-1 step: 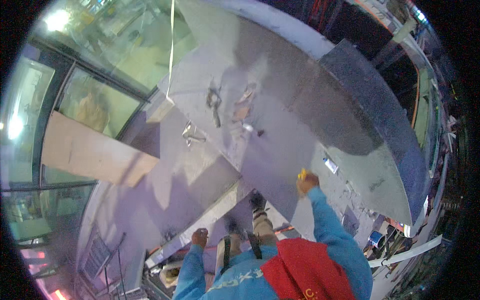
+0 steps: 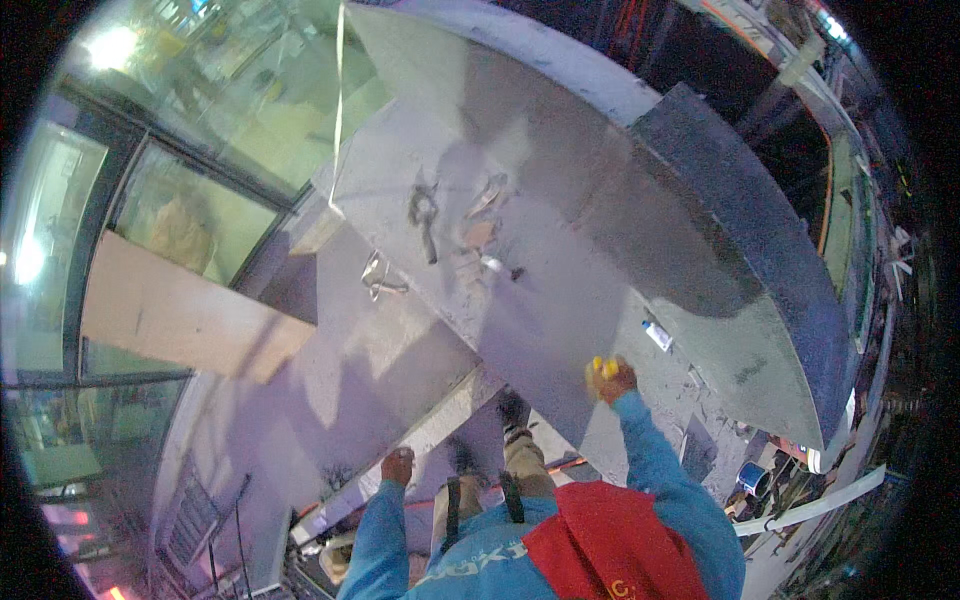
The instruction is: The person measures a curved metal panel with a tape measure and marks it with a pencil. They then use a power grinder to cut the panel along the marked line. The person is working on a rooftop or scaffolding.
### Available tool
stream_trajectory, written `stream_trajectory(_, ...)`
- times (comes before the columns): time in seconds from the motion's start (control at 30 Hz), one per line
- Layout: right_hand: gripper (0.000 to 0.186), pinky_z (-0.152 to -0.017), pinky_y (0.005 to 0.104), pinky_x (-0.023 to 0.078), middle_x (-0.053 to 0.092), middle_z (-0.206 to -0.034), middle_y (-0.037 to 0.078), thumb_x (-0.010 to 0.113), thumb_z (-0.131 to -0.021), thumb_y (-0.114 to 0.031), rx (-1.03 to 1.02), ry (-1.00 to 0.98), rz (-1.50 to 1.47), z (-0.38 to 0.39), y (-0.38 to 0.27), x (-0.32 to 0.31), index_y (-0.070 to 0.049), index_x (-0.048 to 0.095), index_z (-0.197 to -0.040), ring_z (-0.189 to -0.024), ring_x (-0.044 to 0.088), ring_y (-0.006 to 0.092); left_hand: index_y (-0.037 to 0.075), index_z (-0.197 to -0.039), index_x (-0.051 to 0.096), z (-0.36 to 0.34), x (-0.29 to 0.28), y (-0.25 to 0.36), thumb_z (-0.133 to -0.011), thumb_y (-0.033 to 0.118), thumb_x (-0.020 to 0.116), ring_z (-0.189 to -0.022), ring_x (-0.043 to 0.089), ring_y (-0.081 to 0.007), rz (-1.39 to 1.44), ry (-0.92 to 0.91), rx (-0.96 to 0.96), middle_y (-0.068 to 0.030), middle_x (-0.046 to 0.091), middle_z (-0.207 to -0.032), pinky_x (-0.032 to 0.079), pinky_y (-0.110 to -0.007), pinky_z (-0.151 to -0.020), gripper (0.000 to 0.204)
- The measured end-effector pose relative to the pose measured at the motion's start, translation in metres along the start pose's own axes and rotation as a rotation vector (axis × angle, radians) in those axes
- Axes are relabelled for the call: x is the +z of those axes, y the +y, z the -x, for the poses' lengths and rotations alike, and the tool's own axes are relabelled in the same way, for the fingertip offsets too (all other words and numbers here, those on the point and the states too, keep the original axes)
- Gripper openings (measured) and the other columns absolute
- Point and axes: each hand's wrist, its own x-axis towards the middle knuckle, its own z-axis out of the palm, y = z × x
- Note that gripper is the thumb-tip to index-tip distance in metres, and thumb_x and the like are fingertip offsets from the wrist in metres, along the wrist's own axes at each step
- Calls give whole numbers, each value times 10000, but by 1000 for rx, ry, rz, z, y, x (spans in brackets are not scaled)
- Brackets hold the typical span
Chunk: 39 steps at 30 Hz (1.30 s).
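Right hand [image 2: 612, 380]: fingers curled round one yellow object [image 2: 604, 367], held over the lower right part of the grey sheeting [image 2: 560, 290]. The fist seems closed to keep a small item secure (its kind is too blurred to name). Left hand [image 2: 397, 465]: fingers bent, beside the pale beam [image 2: 440, 420] at the sheeting's lower edge; cannot tell whether its grip contains anything. Held low and close to the body, perhaps for balance.

One white bottle [image 2: 659, 337] with a blue end lies on its side, well in from the curved right edge; probably left there for easy reach of the right hand. One metal-framed item [image 2: 381, 277] lies just left of the diagonal seam. Right of the seam, toward the upper corner: one dark tool [image 2: 424, 215] and one tan piece [image 2: 482, 235], near each other, presumably put down out of the way.

Count, remainder: one pale strip [image 2: 339, 110], its lower end at the seam's upper end; one wooden board [image 2: 190, 305] by the left edge, support not visible; one blue container [image 2: 753, 478] beyond the lower right edge.
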Motion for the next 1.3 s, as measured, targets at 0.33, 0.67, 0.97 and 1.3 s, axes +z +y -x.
stream_trajectory(0.33, 392, -706, 413, 428, 606, -994, 144, 651, -826, -308, 238, 223, -269, 249, 77, 65, -81, 587, -1139, -915, 547, 292, 18, -1063, 609, -322, -122, 304, -799, 505, 685, -827, 643, -286, 402, 640, 449, -168, 665, -886, 499, -393, -771, 560)
stream_trajectory(0.67, 392, -783, 427, 492, 646, -1012, 171, 508, -927, -379, 813, -140, -562, 354, 120, 67, -148, 538, -1242, -877, 620, 260, 82, -951, 572, -374, -143, 397, -934, 359, 524, -580, 463, -145, 1279, -159, 395, -9, 518, -698, 412, -304, -507, 281)
stream_trajectory(0.97, 344, -615, 349, 550, 680, -847, 74, 662, -860, -380, 1344, 1055, -1415, 386, 95, 223, -120, 649, -1084, -712, 667, 215, 99, -987, 554, -139, -156, 306, -959, 277, 478, -692, 531, -138, 1091, -423, 569, -8, 565, -816, 442, -265, -587, 195)
stream_trajectory(1.3, 285, -639, 366, 494, 632, -804, 30, 663, -851, -368, 1199, 1942, -2184, 295, 136, 257, -119, 625, -986, -725, 589, 167, 93, -953, 539, 49, -126, 167, -923, 294, 557, -602, 504, -108, 847, -376, 359, -6, 535, -744, 421, -264, -506, 204)
